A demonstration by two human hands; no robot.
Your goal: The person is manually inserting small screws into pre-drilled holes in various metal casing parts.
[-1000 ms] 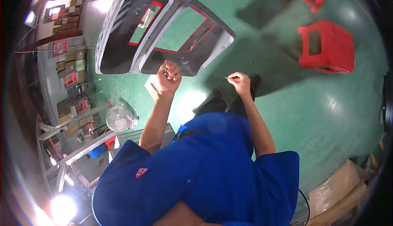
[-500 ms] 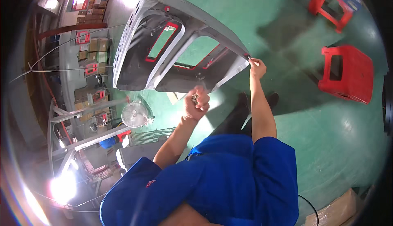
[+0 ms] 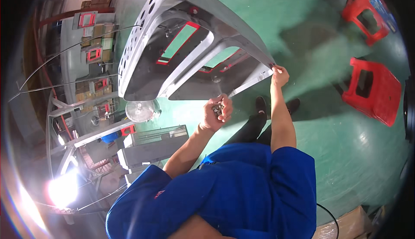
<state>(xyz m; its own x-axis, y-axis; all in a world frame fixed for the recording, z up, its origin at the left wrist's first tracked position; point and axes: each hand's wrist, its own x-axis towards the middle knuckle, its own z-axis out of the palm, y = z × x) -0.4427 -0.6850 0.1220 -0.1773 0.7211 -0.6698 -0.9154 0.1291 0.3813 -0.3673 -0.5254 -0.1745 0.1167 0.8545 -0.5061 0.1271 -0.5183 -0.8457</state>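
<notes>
A large grey panel (image 3: 190, 53) with two framed openings hangs in front of me, tilted, with a row of round holes along its left side. My left hand (image 3: 216, 111) is curled, palm up, around several small metal pieces (image 3: 217, 108), likely fasteners; their exact kind is too small to tell. It is just below the panel's lower edge. At the panel's right corner my right hand (image 3: 280, 75) is pinched, fingertips against the edge. Whether a small piece sits between those fingertips is hidden.
Two red plastic stools (image 3: 376, 92) stand on the green floor to the right. Thin wires (image 3: 73, 85) run from the panel's left side. A round fan (image 3: 140, 111), a grey slotted metal housing (image 3: 158, 141) and a bright lamp (image 3: 64, 190) are at left. Cardboard (image 3: 346, 226) lies at lower right.
My view has shifted, so the panel and stools sit differently in it. The left hand has turned slightly, showing more of the metal pieces. My right hand stays at the panel's corner.
</notes>
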